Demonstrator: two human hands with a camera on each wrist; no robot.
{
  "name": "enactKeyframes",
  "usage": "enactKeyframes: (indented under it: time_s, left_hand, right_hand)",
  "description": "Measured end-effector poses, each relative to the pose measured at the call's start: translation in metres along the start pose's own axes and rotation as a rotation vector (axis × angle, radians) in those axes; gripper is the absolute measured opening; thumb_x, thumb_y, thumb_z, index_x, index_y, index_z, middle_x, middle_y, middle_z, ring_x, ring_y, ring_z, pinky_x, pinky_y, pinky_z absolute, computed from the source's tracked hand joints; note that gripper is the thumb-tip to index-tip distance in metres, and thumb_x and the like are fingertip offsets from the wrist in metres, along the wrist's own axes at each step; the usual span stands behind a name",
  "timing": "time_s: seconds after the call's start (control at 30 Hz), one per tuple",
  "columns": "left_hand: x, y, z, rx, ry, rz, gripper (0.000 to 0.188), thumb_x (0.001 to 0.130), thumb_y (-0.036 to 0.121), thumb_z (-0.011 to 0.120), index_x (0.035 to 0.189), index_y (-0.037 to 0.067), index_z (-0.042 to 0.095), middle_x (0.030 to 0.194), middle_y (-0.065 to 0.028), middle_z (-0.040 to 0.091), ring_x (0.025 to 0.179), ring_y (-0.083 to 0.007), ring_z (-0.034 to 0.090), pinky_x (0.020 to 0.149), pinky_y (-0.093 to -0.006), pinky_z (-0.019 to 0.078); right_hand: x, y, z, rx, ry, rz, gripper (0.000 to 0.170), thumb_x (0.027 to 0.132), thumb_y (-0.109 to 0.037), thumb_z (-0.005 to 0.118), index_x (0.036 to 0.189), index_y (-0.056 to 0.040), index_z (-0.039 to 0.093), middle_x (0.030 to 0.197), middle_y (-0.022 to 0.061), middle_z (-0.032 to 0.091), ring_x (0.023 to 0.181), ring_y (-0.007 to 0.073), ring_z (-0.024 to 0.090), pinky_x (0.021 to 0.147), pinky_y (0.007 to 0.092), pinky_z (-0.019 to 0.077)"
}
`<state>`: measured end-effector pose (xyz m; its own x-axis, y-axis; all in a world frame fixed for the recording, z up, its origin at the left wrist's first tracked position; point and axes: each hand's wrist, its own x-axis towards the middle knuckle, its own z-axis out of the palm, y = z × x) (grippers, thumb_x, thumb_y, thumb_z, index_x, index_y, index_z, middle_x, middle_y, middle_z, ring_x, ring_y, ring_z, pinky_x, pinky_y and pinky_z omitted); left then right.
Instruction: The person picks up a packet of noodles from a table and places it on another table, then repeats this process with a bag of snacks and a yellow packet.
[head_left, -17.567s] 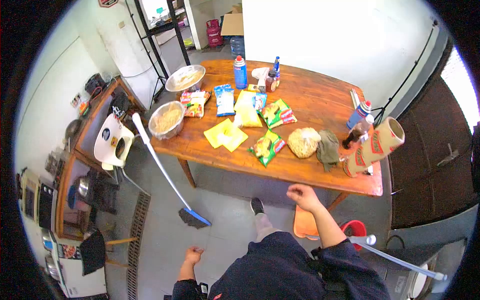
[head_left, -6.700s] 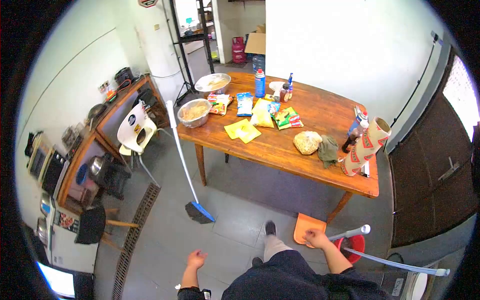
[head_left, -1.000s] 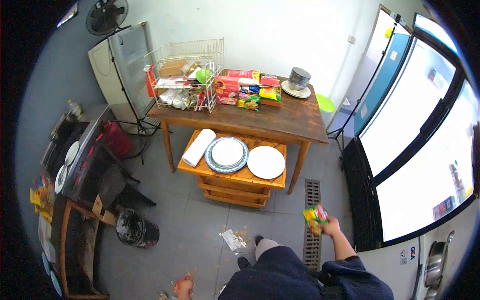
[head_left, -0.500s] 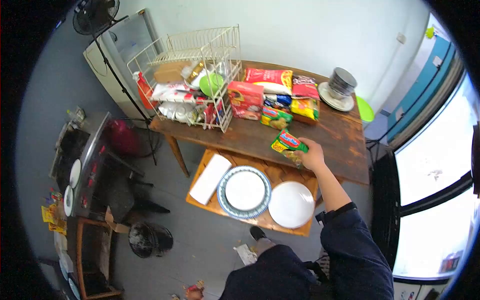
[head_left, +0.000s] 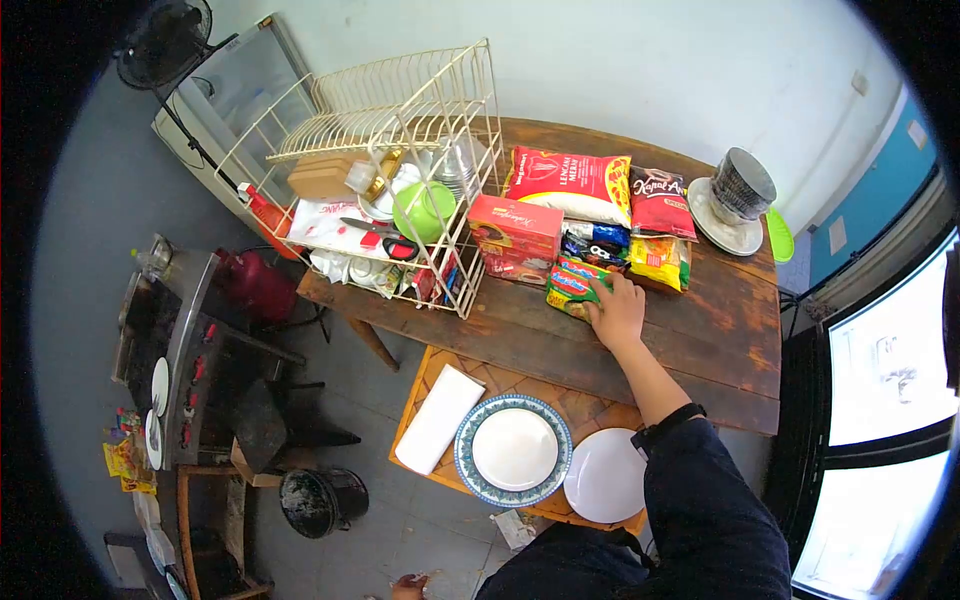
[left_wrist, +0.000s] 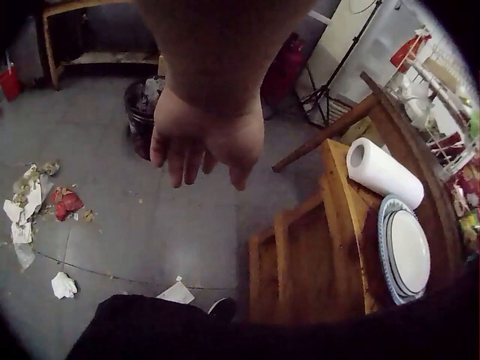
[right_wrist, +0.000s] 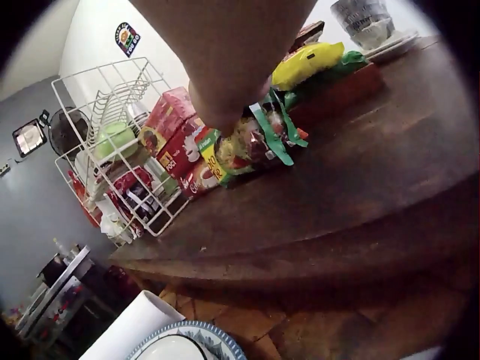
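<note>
My right hand holds a green and yellow instant noodle packet by its right end, down at the wooden table, with the fingertips over its top. Another green packet shows just behind it, mostly covered. To its left stand red boxes; blue-black packets and a yellow packet lie behind and to the right. In the right wrist view the noodle packet sits against the boxes, the fingers hidden behind the wrist. Low over the floor, my left hand hangs with loose fingers, holding nothing.
A white wire rack stands left on the table; scissors lie in it. Stacked bowls rest at the right. A low stand below bears a paper towel roll and plates. Litter and a black bucket are on the floor.
Over the last second my right hand carried the noodle packet from above the floor up to the table, beside the other packets. The view moved closer. Earlier frames show a different table and a broom.
</note>
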<state>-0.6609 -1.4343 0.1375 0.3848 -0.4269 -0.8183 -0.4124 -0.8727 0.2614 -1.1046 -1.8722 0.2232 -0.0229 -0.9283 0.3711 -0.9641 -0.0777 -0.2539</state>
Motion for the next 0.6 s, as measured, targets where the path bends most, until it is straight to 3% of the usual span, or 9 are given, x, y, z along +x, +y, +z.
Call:
enactKeyframes:
  time_s: [0.1,0.2,0.3,0.4,0.5,0.6]
  left_hand:
    - [0.099,-0.132,0.03,0.763,-0.011,0.408,0.053,0.071,0.039,0.052,0.109,0.003,0.044,0.106,-0.0187,0.047,0.099,-0.0284,0.044,0.082,-0.0357,0.0362]
    - [0.102,-0.148,0.036,0.646,-0.023,0.354,0.051,0.065,0.032,0.058,0.108,0.007,0.045,0.103,-0.0184,0.049,0.096,-0.0276,0.047,0.082,-0.0362,0.0369]
    - [0.08,-0.135,0.034,0.327,0.063,0.182,0.048,0.065,0.029,0.058,0.107,0.009,0.046,0.096,-0.0176,0.052,0.087,-0.0281,0.051,0.081,-0.0367,0.0385]
    - [0.096,-0.178,0.04,0.601,0.205,0.675,0.041,0.074,0.033,0.051,0.105,0.008,0.047,0.089,-0.0161,0.055,0.078,-0.0273,0.054,0.075,-0.0344,0.0409]
    - [0.101,-0.201,0.064,-0.15,0.238,0.393,0.041,0.079,0.04,0.041,0.103,0.007,0.048,0.088,-0.0134,0.055,0.072,-0.0242,0.054,0.068,-0.0329,0.0427]
    - [0.09,-0.206,0.073,-0.004,0.401,0.505,0.025,0.069,0.021,0.054,0.089,0.005,0.052,0.072,-0.0055,0.055,0.063,-0.0189,0.054,0.06,-0.0321,0.0435]
  right_hand:
    - [0.0,0.004,0.0,-0.048,0.124,-0.071,0.036,0.061,-0.022,0.064,0.095,-0.0159,0.053,0.106,0.0078,0.043,0.097,0.0228,0.04,0.082,0.0397,0.0277]
    - [-0.003,0.01,0.007,-0.062,0.13,-0.096,0.039,0.061,-0.024,0.064,0.097,-0.0162,0.052,0.111,0.0087,0.039,0.101,0.0242,0.037,0.085,0.0455,0.0228]
    - [-0.008,0.007,0.006,-0.046,0.13,-0.086,0.044,0.06,-0.027,0.065,0.099,-0.0154,0.051,0.113,0.0093,0.037,0.104,0.025,0.035,0.087,0.0499,0.0193]
    - [-0.015,-0.001,0.001,-0.034,0.159,-0.074,0.047,0.059,-0.029,0.065,0.101,-0.0137,0.05,0.114,0.0095,0.036,0.105,0.0253,0.034,0.087,0.0519,0.0174]
    - [-0.028,-0.007,0.001,-0.029,0.201,-0.13,0.043,0.06,-0.027,0.064,0.098,-0.0119,0.05,0.112,0.0093,0.037,0.104,0.0253,0.035,0.087,0.0522,0.0172]
    - [-0.049,-0.014,-0.011,0.045,0.214,-0.259,0.03,0.062,-0.022,0.062,0.088,-0.0108,0.053,0.105,0.0083,0.043,0.099,0.0248,0.039,0.086,0.0508,0.0191]
